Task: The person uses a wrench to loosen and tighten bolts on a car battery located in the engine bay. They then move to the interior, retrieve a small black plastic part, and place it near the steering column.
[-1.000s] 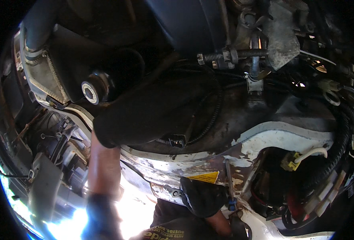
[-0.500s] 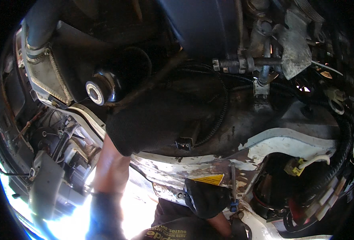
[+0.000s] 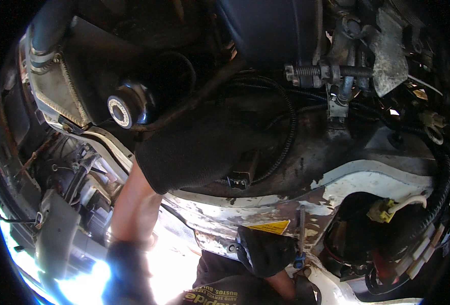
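My left hand (image 3: 194, 147), in a black knit glove, reaches from the lower left into the dark engine bay. Its fingers fade into shadow, so what they touch or hold cannot be made out. Beside that hand sit a small dark electrical connector (image 3: 239, 180) and a looping corrugated wire sleeve (image 3: 290, 132). My right hand (image 3: 268, 251), also in a dark glove, is low at the white body edge (image 3: 225, 209), just below a yellow label (image 3: 269, 226). The fingers there are too dark to tell apart. A thin rod with a blue end (image 3: 299, 260) stands close to its right.
A round cap (image 3: 119, 112) on a shiny black neck juts out left of my left hand. Above right, a threaded bolt (image 3: 306, 71) sticks out beside a metal bracket (image 3: 387, 61). A yellow connector (image 3: 382, 211) with a white wire hangs in the opening at right.
The view has shifted slightly, with the bolt and bracket now farther right. My left forearm leans a little more to the left; my right hand stays at the body edge.
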### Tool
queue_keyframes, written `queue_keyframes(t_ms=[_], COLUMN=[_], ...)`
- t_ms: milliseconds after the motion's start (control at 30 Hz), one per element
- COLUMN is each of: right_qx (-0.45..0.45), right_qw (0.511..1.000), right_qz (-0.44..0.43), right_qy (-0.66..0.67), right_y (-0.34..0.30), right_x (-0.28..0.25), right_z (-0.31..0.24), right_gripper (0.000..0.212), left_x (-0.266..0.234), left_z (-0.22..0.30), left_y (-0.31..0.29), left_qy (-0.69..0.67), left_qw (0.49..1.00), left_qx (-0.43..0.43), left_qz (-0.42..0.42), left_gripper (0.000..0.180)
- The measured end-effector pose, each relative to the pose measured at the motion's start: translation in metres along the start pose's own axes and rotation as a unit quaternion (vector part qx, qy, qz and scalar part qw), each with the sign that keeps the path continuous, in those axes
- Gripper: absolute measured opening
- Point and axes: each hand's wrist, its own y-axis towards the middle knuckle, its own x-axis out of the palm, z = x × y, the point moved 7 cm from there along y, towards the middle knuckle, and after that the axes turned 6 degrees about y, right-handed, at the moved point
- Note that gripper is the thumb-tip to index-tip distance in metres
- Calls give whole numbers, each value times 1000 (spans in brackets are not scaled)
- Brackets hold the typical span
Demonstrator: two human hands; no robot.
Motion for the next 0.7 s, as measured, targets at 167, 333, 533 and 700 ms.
queue_keyframes(t_ms=[167, 333, 533, 700], right_qx=[16, 14, 32, 57], right_qw=[1000, 997, 996, 988], right_qz=[2, 39, 32, 21], right_qy=[23, 72, 82, 144], right_y=[0, 9, 13, 16], right_x=[2, -8, -7, -10], right_z=[3, 3, 10, 10], right_gripper=[37, 38, 36, 34], left_x=[0, -14, -12, -24], left_z=[1, 15, 18, 21], left_y=[-4, -19, -25, -42], left_qy=[-4, -35, -82, -154], left_qw=[1000, 999, 996, 987], left_qx=[6, -21, -24, -51], left_qz=[-14, -29, -24, -20], left_gripper=[43, 44, 45, 45])
